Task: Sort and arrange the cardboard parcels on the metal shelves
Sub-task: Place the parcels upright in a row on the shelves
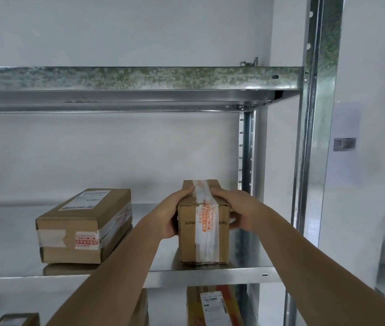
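- Small upright brown cardboard parcel with white-and-orange tape point(203, 231): stands on the galvanised metal shelf point(210, 275), near its front edge.
- Left hand point(171, 214) and right hand point(239, 214): fingers curled round the parcel's upper sides.
- Flat brown cardboard parcel with white label point(83, 224): lies well left.
- Risk: tall and narrow, the parcel may tip off the edge if released askew.

Head view, close, facing shelf point(210, 270)

Taped parcel point(203, 231) upright on shelf point(210, 275); flat parcel point(80, 227) left.
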